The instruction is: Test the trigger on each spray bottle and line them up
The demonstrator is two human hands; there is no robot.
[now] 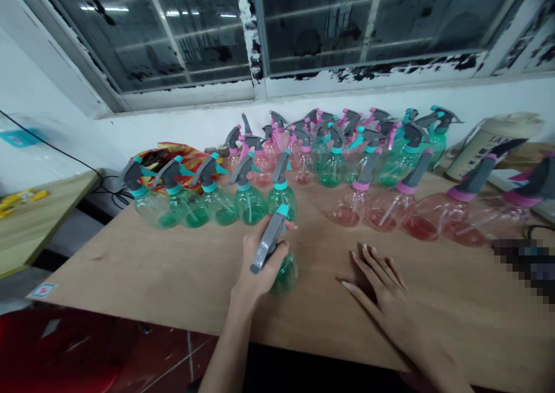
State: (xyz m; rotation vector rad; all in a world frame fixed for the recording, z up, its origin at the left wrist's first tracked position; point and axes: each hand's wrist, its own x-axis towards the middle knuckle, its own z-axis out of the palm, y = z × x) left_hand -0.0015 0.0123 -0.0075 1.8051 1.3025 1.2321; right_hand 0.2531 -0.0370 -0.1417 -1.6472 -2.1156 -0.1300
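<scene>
My left hand (pixel 262 260) is closed round the neck of a green spray bottle (pixel 286 276) with a grey and turquoise trigger head. The palm hides most of its neck. Just beyond it, a row of green spray bottles (pixel 224 205) runs to the left. My right hand (pixel 384 286) lies on the wooden table with its fingers spread, holding nothing. Beyond that hand stands a row of pink spray bottles (pixel 349 208) with grey heads and pink collars.
Many more pink and green bottles (pixel 306 165) crowd the table's back edge under the window. A red and yellow bag (pixel 173 153) sits at the back left. At the back right are a large cream container (pixel 485 144) and a pixelated dark object (pixel 529 263). The wooden table (pixel 173 277) ends before me.
</scene>
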